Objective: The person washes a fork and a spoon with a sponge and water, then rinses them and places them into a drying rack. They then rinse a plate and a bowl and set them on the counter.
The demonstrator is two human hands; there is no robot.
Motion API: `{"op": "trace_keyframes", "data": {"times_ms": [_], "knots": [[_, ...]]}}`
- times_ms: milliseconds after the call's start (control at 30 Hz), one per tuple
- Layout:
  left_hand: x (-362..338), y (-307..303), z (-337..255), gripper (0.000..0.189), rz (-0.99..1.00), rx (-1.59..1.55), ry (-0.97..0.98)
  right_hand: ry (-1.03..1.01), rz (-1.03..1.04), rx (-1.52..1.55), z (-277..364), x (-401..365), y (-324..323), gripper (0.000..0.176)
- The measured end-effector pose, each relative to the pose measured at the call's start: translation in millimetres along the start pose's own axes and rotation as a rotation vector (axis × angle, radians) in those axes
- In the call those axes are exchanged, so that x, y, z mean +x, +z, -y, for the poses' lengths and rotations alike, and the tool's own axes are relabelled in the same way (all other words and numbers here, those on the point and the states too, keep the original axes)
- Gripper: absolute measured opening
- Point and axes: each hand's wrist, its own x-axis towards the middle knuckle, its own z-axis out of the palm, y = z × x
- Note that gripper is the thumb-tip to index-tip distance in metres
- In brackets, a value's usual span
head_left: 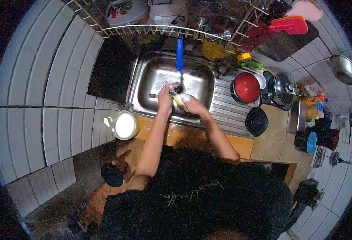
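My left hand is closed around a slim piece of metal cutlery over the sink; its exact kind is hidden by the fingers. Close beside it, my right hand grips a yellow sponge covered in white foam. The sponge is right at the cutlery, in front of the drain. A fork shows its tines in the basin, just left of my left hand. Above the basin hangs a blue faucet spout.
On the ribbed drainboard stand a red bowl and a black dish. A lidded pot sits farther right. Left of the sink is a white bucket. A wire rack spans the back.
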Motion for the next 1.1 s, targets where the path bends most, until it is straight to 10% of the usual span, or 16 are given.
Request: {"op": "trace_keyframes", "data": {"times_ms": [267,567,700,867,1100], "knots": [[15.7,-21.9,17.5,0.036,-0.181,-0.257,-0.041,0.117,0.057,-0.214,-1.1,-17.4,-29.9,0.024],[12.9,-11.5,-2.4,0.038,-0.219,-0.395,-0.071,0.046,-0.401,-0.305,24.5,2.1,-7.5,0.032],[9.5,-9.8,-5.1,0.039,-0.152,-0.448,-0.049,-0.248,-0.182,-0.383,23.4,18.4,6.8,0.034],[13.6,-18.1,-21.1,0.036,-0.095,-0.63,-0.113,0.018,0.058,-0.842,29.1,2.7,29.0,0.043],[0.9,-14.4,-21.4,0.034,0.071,-0.63,-0.195,-0.095,-0.046,-0.695,1.4,-7.6,11.0,0.036]]}}
